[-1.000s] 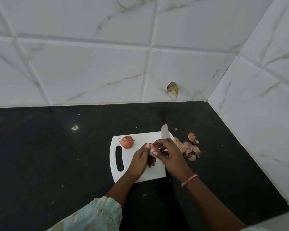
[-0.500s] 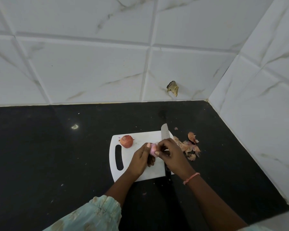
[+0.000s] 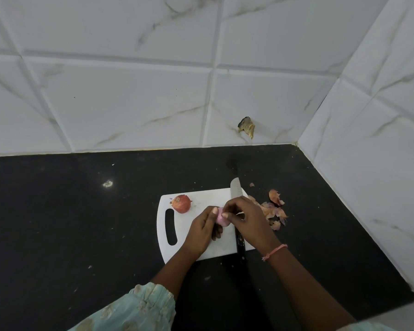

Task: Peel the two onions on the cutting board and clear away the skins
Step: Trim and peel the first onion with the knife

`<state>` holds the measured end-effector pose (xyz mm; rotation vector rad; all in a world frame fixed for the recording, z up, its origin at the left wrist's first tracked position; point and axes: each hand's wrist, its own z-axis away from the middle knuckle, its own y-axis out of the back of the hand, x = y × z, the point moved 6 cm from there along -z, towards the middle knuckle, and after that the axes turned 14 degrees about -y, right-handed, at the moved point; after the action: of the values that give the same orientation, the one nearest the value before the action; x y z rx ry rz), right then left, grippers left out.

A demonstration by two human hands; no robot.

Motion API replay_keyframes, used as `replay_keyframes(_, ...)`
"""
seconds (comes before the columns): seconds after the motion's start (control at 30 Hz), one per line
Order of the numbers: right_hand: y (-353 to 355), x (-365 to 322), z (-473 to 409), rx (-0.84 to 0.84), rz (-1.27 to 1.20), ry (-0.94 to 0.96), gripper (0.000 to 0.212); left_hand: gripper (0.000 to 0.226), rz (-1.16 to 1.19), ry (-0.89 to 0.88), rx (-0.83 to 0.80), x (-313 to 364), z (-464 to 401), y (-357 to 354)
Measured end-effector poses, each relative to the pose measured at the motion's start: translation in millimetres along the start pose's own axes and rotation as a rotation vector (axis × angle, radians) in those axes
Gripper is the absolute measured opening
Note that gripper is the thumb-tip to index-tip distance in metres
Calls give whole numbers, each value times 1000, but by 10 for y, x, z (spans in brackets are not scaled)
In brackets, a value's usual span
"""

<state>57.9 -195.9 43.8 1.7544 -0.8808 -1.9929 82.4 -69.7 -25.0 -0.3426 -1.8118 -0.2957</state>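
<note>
Over cutting board (image 3: 177, 225), both hands' grip on peeled onion (image 3: 221, 219), countertop (image 3: 69, 211) left

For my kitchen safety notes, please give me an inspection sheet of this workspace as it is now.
Surface: black speckled stone counter, crumbs.
Job's things: white plastic cutting board; unpeeled reddish onion on it; pale pink peeled onion in hands; black-handled knife across board.
Clutter: heap of dry onion skins right of board.
Grip: left hand holds pink onion; right hand pinches it.
Cables: nothing seen.
Surroundings: white marble-pattern wall tiles, one chipped.
</note>
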Motion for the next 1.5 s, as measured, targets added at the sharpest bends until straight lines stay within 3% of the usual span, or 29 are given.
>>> replay_keyframes(0.4,-109,-25,-77,23,395,84,8,46,18,13,34,-7,-14,30)
replay_keyframes(0.6,20,2,51,111,60,45,14,43,26,12,39,10,-16,26)
replay_keyframes(0.73,30,-30,-25,40,138,99,17,45,16,4,19,10,-10,23)
replay_keyframes(1.03,2,-148,7,78,434,265,12,40,0,13,2,13,-3,12)
replay_keyframes(1.33,-50,-75,109,109,373,231,13,39,104,79,80,-8,-17,57)
replay_keyframes(1.5,-37,-12,167,77,304,192,10,50,193,166,115,-85,-35,106)
